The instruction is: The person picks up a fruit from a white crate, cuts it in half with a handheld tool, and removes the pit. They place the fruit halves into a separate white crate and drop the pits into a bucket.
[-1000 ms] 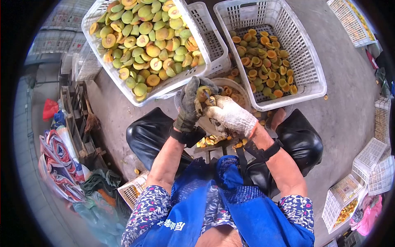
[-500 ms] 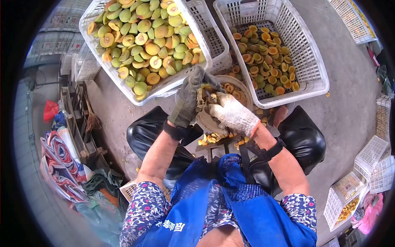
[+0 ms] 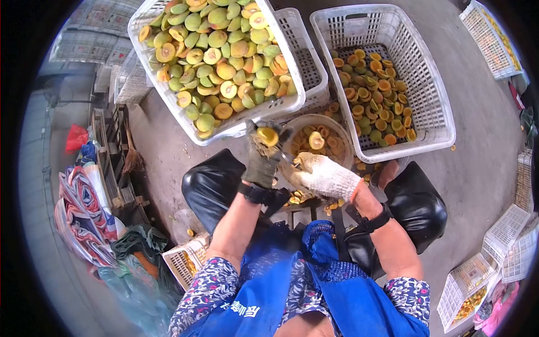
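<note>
View from above of a seated person in a blue apron (image 3: 314, 286), working over a concrete floor (image 3: 163, 140). At the centre of the frame the left hand (image 3: 260, 163), in a dark glove, holds a peach half (image 3: 268, 136) raised with its cut face up, just below the near wall of a white crate (image 3: 252, 119) in the upper left. That crate is heaped with green-skinned peach halves. The left fingers are clamped around the skin side of the half, cupping it from below. To the right of centre the right hand (image 3: 328, 177), in a white knit glove, rests beside the left hand at the near rim of a round basin (image 3: 323, 117) that contains further halves. Its fingers are curled together; what they enclose, if anything, cannot be told. A second white crate (image 3: 410, 149), upper right, holds a shallower layer of orange-faced halves. Small yellow scraps (image 3: 297, 197) lie beneath the basin between the person's knees, and a smaller crate (image 3: 182, 261) lies lower left. The peach half is judged light and fairly firm, given its green skin. Its wet cut face is probably slippery and the flesh liable to bruise. The rounded skin side, seated in the palm with the fingers spread around the rim, offers the surest hold.
</note>
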A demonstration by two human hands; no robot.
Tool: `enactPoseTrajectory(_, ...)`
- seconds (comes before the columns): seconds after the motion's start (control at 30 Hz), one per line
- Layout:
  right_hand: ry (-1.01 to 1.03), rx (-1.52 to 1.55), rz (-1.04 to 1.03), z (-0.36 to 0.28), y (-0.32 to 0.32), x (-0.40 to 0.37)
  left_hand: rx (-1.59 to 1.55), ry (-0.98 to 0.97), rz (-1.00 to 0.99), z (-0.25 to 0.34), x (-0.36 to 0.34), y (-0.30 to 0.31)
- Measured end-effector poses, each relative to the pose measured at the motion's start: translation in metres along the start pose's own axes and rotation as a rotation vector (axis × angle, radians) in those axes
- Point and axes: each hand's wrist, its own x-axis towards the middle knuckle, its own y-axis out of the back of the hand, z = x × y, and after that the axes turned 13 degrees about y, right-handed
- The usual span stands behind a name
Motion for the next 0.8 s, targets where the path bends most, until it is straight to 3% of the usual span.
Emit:
enactPoseTrajectory(0.03, 0.000, 0.003, -0.005, 0.009, -0.005, -0.005, 0.269, -0.212, -0.380, 0.012, 0.002, -0.002)
enactPoseTrajectory(0.07, -0.174, -0.076, -0.114, 0.015, -0.010, -0.007, 0.269, -0.212, -0.377, 0.015, 0.006, -0.007)
enactPoseTrajectory(0.1, -0.347, -0.159, -0.219, 0.019, -0.011, -0.007, 0.434, -0.223, -0.261, 0.023, -0.010, -0.062)
enactPoseTrajectory(0.13, -0.347, -0.158, -0.218, 0.017, -0.008, -0.005, 0.595, -0.232, -0.143, 0.028, -0.016, -0.093)
enactPoseTrajectory(0.17, -0.284, -0.143, -0.177, 0.011, -0.003, -0.002, 0.596, -0.229, -0.142, 0.037, -0.010, -0.093)
enactPoseTrajectory(0.23, -0.095, -0.187, -0.103, 0.021, -0.008, -0.006, 1.249, -0.377, -0.022, 0.083, 0.008, -0.090)
enactPoseTrajectory(0.27, -0.093, -0.194, -0.090, 0.023, -0.004, -0.006, 1.830, -0.481, 0.233, 0.111, 0.049, -0.053)
enactPoseTrajectory(0.3, 0.021, -0.273, -0.129, 0.024, -0.002, -0.007, 2.152, -0.423, 0.513, 0.117, 0.062, -0.041)
enactPoseTrajectory(0.37, 0.288, -0.488, -0.091, 0.032, -0.008, -0.012, 2.258, -0.402, 0.535, 0.123, 0.069, -0.019)
enactPoseTrajectory(0.4, 0.285, -0.487, -0.092, 0.038, -0.012, -0.013, 2.357, -0.379, 0.565, 0.122, 0.070, -0.014)
enactPoseTrajectory(0.47, 0.155, -0.453, -0.105, 0.046, -0.019, -0.015, 2.348, -0.414, 0.572, 0.116, 0.077, -0.007)
enactPoseTrajectory(0.53, 0.156, -0.452, -0.142, 0.039, -0.006, -0.010, 2.338, -0.459, 0.588, 0.121, 0.076, -0.002)
enactPoseTrajectory(0.6, 0.162, -0.461, -0.168, 0.037, 0.008, -0.002, 1.916, -0.315, 0.432, 0.136, 0.068, 0.001)
enactPoseTrajectory(0.67, 0.261, -0.650, -0.064, 0.035, 0.011, -0.001, 1.813, -0.224, 0.381, 0.137, 0.027, -0.026)
enactPoseTrajectory(0.73, 0.284, -0.649, 0.007, 0.030, 0.014, 0.002, 1.170, -0.044, 0.097, 0.130, 0.002, -0.042)
enactPoseTrajectory(0.8, 0.393, -0.751, 0.172, 0.027, 0.011, 0.006, 0.905, -0.020, -0.055, 0.107, -0.022, -0.058)
